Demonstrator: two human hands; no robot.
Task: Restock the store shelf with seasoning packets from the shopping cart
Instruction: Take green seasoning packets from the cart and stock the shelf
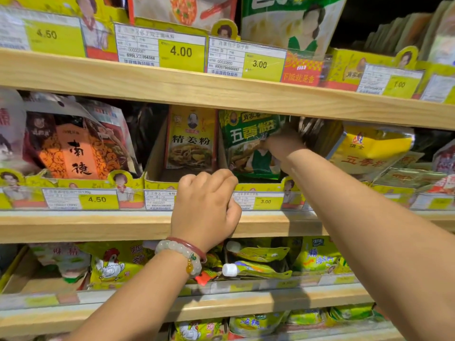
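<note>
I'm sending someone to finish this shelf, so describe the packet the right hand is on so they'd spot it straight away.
Find the middle wooden shelf, then the yellow cardboard tray above the 3.00 price tag. The green packet stands there, with the right hand at its right edge. It is the only green one; the yellow packet on its left is yellow and red.

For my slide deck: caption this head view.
Right hand slots green seasoning packet into middle shelf; left hand rests nearby.
</note>
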